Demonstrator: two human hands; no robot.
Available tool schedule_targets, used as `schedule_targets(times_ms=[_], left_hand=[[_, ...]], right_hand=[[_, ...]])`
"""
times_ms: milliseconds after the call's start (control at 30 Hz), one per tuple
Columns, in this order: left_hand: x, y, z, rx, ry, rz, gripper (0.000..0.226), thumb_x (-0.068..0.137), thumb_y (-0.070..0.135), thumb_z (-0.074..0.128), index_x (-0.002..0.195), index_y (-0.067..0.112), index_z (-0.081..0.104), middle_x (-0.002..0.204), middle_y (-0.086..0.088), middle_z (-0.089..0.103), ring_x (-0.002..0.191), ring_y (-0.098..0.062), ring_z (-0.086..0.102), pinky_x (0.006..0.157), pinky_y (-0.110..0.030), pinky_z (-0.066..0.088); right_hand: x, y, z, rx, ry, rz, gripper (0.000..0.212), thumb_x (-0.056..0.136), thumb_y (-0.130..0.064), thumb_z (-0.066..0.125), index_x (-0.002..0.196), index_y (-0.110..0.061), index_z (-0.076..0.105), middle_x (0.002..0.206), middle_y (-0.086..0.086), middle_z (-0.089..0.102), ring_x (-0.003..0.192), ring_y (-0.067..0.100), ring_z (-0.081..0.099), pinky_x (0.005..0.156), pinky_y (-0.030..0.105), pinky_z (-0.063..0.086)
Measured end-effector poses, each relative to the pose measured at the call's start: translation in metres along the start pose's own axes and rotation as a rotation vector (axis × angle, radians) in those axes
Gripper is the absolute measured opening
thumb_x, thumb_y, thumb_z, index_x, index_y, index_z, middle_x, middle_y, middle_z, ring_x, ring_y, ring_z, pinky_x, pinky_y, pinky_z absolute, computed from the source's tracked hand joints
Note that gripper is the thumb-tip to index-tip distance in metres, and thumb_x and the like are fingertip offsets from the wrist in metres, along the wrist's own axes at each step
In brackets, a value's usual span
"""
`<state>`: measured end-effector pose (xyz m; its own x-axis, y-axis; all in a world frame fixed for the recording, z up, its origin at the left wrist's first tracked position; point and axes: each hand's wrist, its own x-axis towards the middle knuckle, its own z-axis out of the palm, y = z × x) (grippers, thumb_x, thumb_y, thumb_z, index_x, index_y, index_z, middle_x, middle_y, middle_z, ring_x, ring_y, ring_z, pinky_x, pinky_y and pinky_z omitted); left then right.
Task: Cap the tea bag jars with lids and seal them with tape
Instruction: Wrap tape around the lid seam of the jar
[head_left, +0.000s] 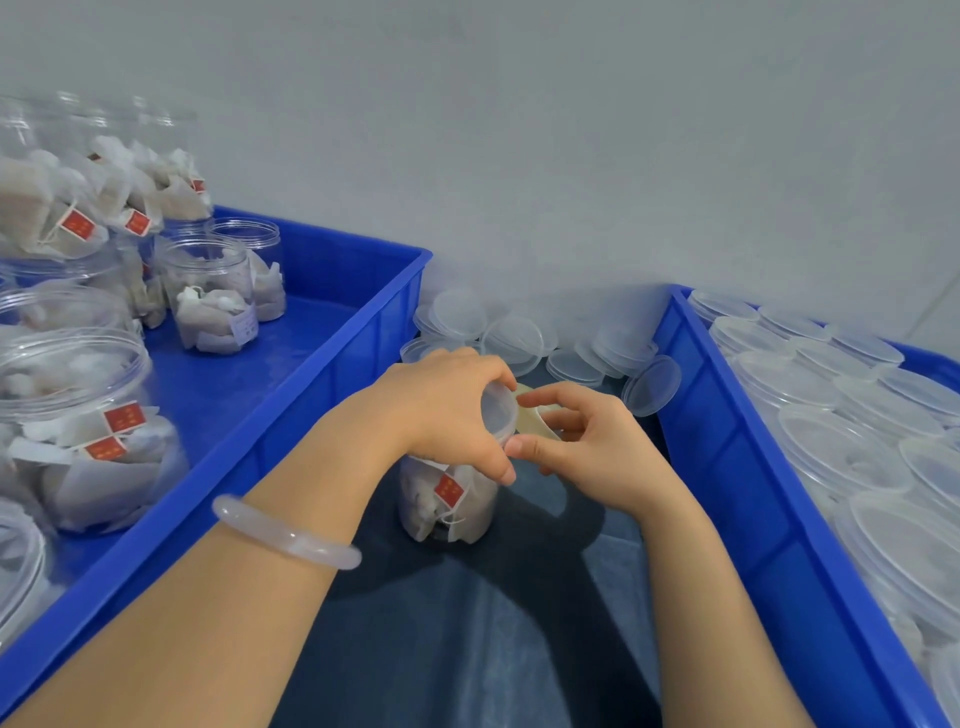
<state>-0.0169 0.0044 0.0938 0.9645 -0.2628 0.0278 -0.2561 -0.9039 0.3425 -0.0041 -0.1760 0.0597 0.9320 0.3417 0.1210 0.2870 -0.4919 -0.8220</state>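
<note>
At the left of the frame a blue tray (332, 364) holds open jars (213, 296) filled with tea bags, none of them with a lid yet. In the centre, low in the frame, one jar (447, 499) stands on the dark surface between the two trays. The left hand (447, 410), with a pale bangle (285, 530) on its wrist, curls its fingers over the lid (496, 410) and grips it from above. Just to the right, the right hand (592, 441) holds a yellowish tape roll (535, 415) close against the edge of the lid. Its thumb and forefinger seem to pinch the tape at the seam, though I cannot see the free end of the tape.

The step appears to be the sealing. To do it well, the left hand should press the lid flat and turn the jar slowly, while the right hand draws the tape tight, half on the lid and half on the jar wall, without wrinkles.

Behind the hands lies a heap of loose lids (514, 338). At the right, a second blue tray (727, 467) holds capped jars (841, 452).
</note>
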Motion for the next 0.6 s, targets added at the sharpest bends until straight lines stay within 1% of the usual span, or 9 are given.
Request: schedule_targets(times_ms=[67, 167, 233, 333, 400, 433, 500, 533, 600], left_hand=[[-0.001, 0.001, 0.000, 0.008, 0.003, 0.025, 0.072, 0.063, 0.056, 0.076, 0.125, 0.042, 0.042, 0.106, 0.020, 0.038, 0.101, -0.005, 0.038, 0.071, -0.030, 0.033], [-0.002, 0.004, 0.000, 0.011, 0.000, 0.031, 0.064, 0.067, 0.051, 0.075, 0.121, 0.040, 0.043, 0.101, 0.020, 0.039, 0.101, -0.007, 0.040, 0.073, -0.032, 0.033], [-0.003, 0.007, -0.002, -0.005, -0.031, 0.012, 0.061, 0.068, 0.046, 0.076, 0.119, 0.039, 0.044, 0.098, 0.020, 0.038, 0.099, -0.009, 0.040, 0.077, -0.033, 0.033], [0.000, 0.013, -0.006, -0.030, -0.077, -0.059, 0.053, 0.071, 0.037, 0.076, 0.115, 0.037, 0.047, 0.095, 0.018, 0.043, 0.090, -0.011, 0.042, 0.091, -0.043, 0.034], [0.001, 0.018, -0.005, -0.043, -0.062, -0.090, 0.045, 0.072, 0.032, 0.075, 0.109, 0.035, 0.050, 0.087, 0.019, 0.043, 0.087, -0.011, 0.042, 0.099, -0.051, 0.030], [0.001, 0.019, -0.002, -0.038, -0.032, -0.086, 0.041, 0.073, 0.032, 0.074, 0.106, 0.034, 0.051, 0.086, 0.019, 0.044, 0.089, -0.012, 0.044, 0.097, -0.050, 0.030], [0.000, 0.018, 0.003, -0.012, 0.048, -0.055, 0.035, 0.073, 0.036, 0.072, 0.100, 0.036, 0.049, 0.091, 0.016, 0.048, 0.093, -0.013, 0.046, 0.085, -0.041, 0.031], [-0.001, 0.017, 0.004, -0.009, 0.072, -0.040, 0.034, 0.074, 0.039, 0.071, 0.099, 0.036, 0.048, 0.094, 0.016, 0.048, 0.093, -0.013, 0.046, 0.082, -0.039, 0.030], [-0.003, 0.014, 0.005, -0.032, 0.079, -0.026, 0.034, 0.073, 0.040, 0.071, 0.097, 0.037, 0.048, 0.091, 0.017, 0.047, 0.088, -0.010, 0.046, 0.079, -0.037, 0.031]], right_hand=[[0.000, 0.000, 0.002, 0.011, -0.005, 0.000, 0.047, 0.055, -0.056, 0.078, 0.098, -0.047, 0.060, 0.110, 0.004, 0.064, 0.076, 0.006, 0.062, 0.059, 0.017, 0.049], [-0.001, 0.003, 0.003, 0.010, -0.009, 0.033, 0.054, 0.061, -0.056, 0.076, 0.110, -0.043, 0.057, 0.106, 0.001, 0.066, 0.062, 0.007, 0.065, 0.058, 0.021, 0.048], [-0.002, 0.003, 0.004, -0.017, -0.029, 0.050, 0.057, 0.065, -0.056, 0.074, 0.115, -0.038, 0.055, 0.096, -0.002, 0.069, 0.057, 0.006, 0.063, 0.060, 0.025, 0.049], [-0.004, 0.003, -0.001, 0.014, -0.096, 0.023, 0.040, 0.079, -0.038, 0.072, 0.116, -0.030, 0.058, 0.076, -0.004, 0.071, 0.058, 0.007, 0.061, 0.063, 0.026, 0.049], [-0.005, 0.003, -0.004, 0.022, -0.101, 0.021, 0.035, 0.084, -0.030, 0.068, 0.118, -0.027, 0.059, 0.075, -0.003, 0.072, 0.057, 0.006, 0.059, 0.062, 0.025, 0.049], [-0.005, 0.003, -0.004, -0.004, -0.084, 0.025, 0.033, 0.084, -0.033, 0.066, 0.117, -0.028, 0.060, 0.074, -0.004, 0.072, 0.056, 0.004, 0.058, 0.062, 0.025, 0.049], [-0.004, 0.002, -0.002, -0.052, -0.052, 0.031, 0.034, 0.081, -0.041, 0.064, 0.113, -0.031, 0.061, 0.071, -0.006, 0.071, 0.055, 0.003, 0.057, 0.063, 0.027, 0.049], [-0.004, 0.001, 0.000, -0.060, -0.047, 0.030, 0.033, 0.079, -0.043, 0.063, 0.111, -0.033, 0.061, 0.070, -0.005, 0.071, 0.055, 0.004, 0.056, 0.064, 0.028, 0.050], [-0.004, 0.000, 0.003, -0.066, -0.043, 0.021, 0.031, 0.077, -0.045, 0.063, 0.107, -0.037, 0.062, 0.071, 0.000, 0.070, 0.054, 0.004, 0.056, 0.064, 0.027, 0.050]])
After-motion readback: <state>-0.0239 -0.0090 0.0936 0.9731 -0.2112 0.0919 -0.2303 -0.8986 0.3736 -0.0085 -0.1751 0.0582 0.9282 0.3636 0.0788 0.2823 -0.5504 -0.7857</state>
